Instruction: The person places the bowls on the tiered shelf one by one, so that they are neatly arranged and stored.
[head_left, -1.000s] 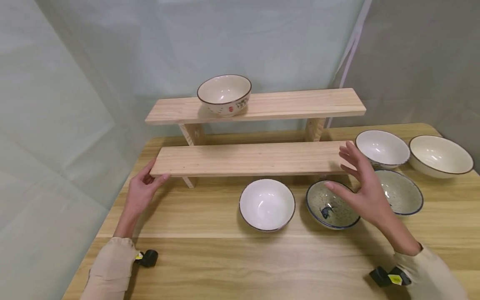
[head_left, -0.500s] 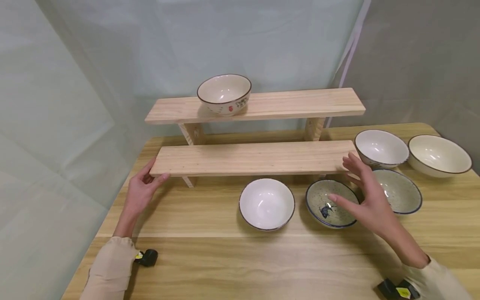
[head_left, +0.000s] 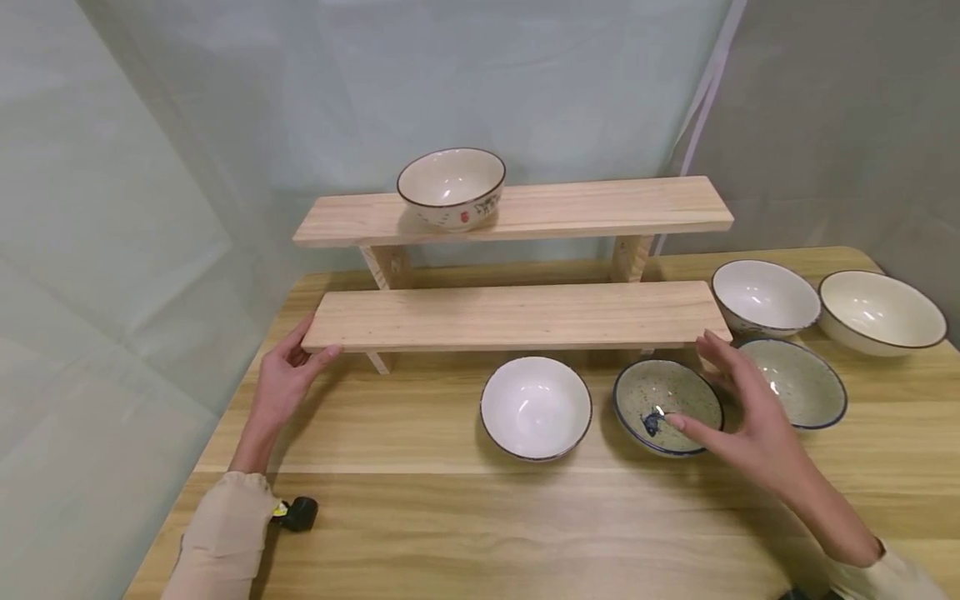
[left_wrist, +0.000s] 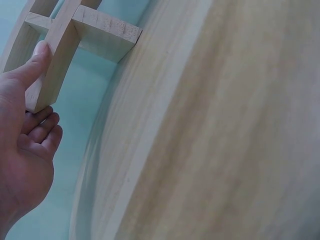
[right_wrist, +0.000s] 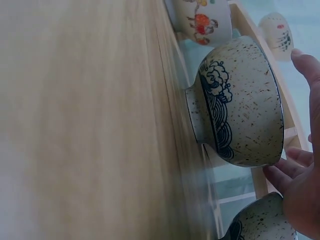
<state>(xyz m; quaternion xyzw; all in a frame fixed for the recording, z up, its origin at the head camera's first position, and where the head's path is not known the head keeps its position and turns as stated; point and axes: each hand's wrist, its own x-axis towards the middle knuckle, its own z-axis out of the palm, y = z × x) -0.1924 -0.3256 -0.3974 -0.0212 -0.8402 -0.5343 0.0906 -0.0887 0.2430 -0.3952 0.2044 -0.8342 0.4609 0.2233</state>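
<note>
My left hand (head_left: 281,383) grips the left end of the lower board of a two-tier wooden shelf (head_left: 517,317). In the left wrist view the thumb lies on one face of the board (left_wrist: 57,65) and the fingers curl beneath it. My right hand (head_left: 750,417) hovers with spread fingers over the right side of a speckled grey bowl (head_left: 667,400) with a blue rim and a blue fish inside. In the right wrist view this bowl (right_wrist: 245,100) shows a blue wave pattern outside, with fingertips right at its rim and the thumb apart.
A white bowl (head_left: 536,408) stands left of the speckled one. A second speckled bowl (head_left: 802,383), a white bowl (head_left: 765,296) and a cream bowl (head_left: 881,312) stand at the right. A flower-patterned bowl (head_left: 450,187) sits on the upper board (head_left: 600,208).
My right hand has moved down from near the shelf's right end toward the speckled bowl, its thumb now over the bowl. My left hand stays on the shelf.
</note>
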